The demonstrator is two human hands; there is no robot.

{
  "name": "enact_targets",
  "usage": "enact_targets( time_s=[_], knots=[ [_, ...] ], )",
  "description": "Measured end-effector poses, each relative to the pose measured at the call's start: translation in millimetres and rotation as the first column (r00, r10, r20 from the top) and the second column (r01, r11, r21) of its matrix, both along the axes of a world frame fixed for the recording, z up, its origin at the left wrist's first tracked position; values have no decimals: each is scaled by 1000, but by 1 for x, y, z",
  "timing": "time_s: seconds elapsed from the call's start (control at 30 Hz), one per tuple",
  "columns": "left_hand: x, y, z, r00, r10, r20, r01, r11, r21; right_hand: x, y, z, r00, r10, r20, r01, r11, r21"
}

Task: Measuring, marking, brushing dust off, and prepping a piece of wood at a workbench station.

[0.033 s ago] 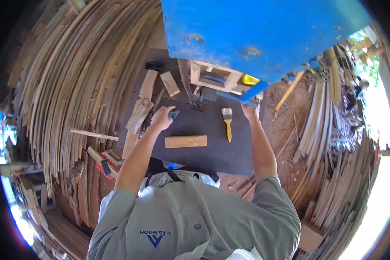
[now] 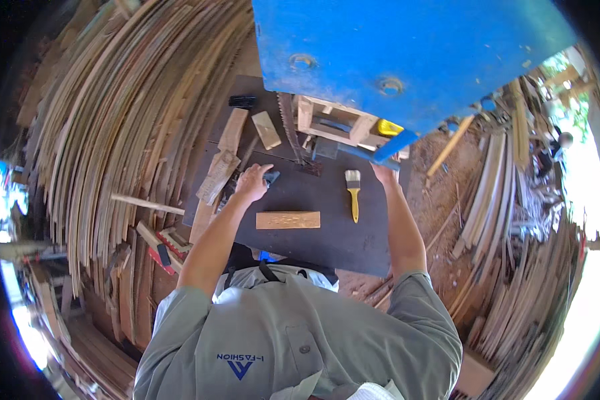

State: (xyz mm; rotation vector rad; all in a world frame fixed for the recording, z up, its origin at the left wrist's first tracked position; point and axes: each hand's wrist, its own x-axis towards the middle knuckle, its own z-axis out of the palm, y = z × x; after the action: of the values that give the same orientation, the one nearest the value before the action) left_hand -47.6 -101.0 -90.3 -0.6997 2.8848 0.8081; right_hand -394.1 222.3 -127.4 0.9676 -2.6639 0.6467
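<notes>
My left hand is at the left half of the dark tabletop, its fingers closed around a small dark blue-grey object whose kind I cannot make out. On the right edge, my right hand is beside a flat bar with a bright blue end; its fingers are mostly hidden, so its grip is unclear. Between my forearms lies a short rectangular wood block. A paintbrush with a yellow handle and pale bristles lies to its right.
A large blue board covers the far side. Below it are a wooden frame, a yellow object and a toothed saw blade. Wood offcuts line the table's left. Long timber strips stand left; more boards lie right.
The whole view has shifted very slightly, so things sit a little lower and to the right. My left fingers have moved slightly around the small dark object; the block and brush stay put.
</notes>
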Motion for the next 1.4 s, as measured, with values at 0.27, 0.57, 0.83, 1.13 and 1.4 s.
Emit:
enact_targets(
  time_s=[0.27, 0.57, 0.83, 1.13, 1.4],
  knots=[
    [41, 52, 36, 964, 76, -253, -131, 969, -208, -16, -71, -1, 969, 223, -106, -237, 961, -143],
    [142, 71, 50, 887, 329, -325, -260, 936, 239, 81, -19, 14, 995, -27, 91, 65, 889, -453],
    [126, 75, 22, 945, 326, 10, -172, 474, 863, 285, -5, 43, -5, 618, 786, 464, 698, -546],
    [111, 73, 34, 931, 315, 185, -308, 403, 862, 316, -70, 94, 582, 613, 534, -488, 789, -374],
    [119, 62, 13, 935, 215, 281, -341, 337, 878, 325, -66, 92, 657, 531, 536, -528, 831, -176]
  ],
)
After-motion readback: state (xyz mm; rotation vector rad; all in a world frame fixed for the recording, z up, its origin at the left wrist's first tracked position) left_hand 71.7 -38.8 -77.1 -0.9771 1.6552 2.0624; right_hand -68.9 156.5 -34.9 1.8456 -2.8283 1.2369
